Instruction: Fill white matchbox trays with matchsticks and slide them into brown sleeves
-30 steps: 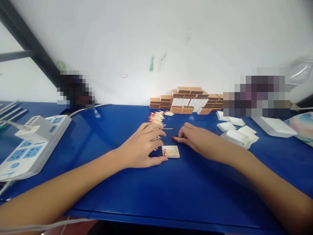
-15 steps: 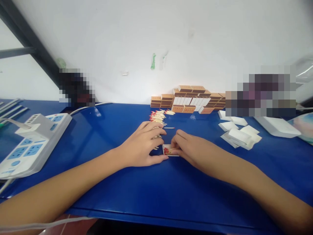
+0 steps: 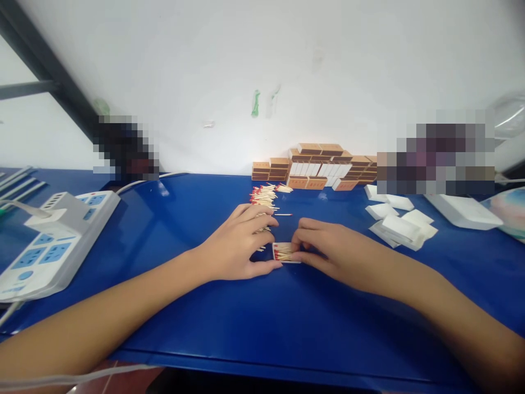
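A blue table held a white power strip at left and stacked matchboxes at the back. The left hand curved half open over a match pile, thumb and forefinger at one end of a small tray. The right hand, fingers nearly together, reached into the other; whether it gripped any of the red-tipped matches inside could not be told.
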Motion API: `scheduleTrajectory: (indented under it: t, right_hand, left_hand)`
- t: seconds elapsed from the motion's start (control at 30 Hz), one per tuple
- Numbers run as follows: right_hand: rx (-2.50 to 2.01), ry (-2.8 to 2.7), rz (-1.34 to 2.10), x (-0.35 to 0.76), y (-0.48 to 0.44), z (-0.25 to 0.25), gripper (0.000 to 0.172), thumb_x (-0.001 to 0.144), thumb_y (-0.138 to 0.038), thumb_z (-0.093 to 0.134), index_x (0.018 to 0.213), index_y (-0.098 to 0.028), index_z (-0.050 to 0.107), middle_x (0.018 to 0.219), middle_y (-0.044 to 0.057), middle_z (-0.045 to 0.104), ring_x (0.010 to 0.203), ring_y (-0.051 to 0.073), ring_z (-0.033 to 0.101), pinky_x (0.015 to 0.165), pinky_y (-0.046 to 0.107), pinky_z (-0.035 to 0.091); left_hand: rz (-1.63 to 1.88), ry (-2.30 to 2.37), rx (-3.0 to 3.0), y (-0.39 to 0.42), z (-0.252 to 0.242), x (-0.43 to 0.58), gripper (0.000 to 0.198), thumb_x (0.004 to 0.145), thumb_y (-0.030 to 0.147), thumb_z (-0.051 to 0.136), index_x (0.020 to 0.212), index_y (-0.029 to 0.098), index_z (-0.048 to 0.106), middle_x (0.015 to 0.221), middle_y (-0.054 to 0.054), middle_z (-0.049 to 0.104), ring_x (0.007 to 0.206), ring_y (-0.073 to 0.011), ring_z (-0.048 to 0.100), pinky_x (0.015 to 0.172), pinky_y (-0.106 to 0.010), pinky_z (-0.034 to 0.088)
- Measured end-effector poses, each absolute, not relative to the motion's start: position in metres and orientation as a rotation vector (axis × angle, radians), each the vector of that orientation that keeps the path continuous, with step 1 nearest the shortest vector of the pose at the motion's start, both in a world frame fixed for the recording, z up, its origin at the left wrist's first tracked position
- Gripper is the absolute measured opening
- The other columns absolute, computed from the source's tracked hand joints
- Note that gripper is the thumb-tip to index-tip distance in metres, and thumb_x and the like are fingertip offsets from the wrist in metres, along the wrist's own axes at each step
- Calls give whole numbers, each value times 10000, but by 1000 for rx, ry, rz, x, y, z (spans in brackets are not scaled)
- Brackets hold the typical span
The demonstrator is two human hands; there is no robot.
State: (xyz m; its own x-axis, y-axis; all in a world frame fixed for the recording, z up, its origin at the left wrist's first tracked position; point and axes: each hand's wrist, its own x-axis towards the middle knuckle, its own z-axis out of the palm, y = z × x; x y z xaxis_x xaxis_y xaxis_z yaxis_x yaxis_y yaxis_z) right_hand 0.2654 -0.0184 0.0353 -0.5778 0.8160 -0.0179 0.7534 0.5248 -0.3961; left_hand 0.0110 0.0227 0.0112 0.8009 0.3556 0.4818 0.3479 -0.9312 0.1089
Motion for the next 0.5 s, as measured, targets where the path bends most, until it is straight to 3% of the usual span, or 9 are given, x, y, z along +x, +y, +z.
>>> scheduleTrajectory:
  t: [0.33,0.5]
  right_hand:
    - [-1319,-2493,521,277,-3,46,259,1022,-406,578,867,-245,710,810,19,646,688,165,579,642,307,425]
    - [-1530,-2454,437,294,14,31,228,974,-430,618,888,-225,669,854,50,684,751,204,604,667,332,434]
  left_hand:
    - [793,576,2993,23,11,11,315,931,466,717,963,155,754,1255,-138,725,1326,-344,583,1125,-528,427]
    - [804,592,3008,23,11,11,323,938,477,703,952,158,749,1254,-134,726,1325,-347,579,1119,-522,421]
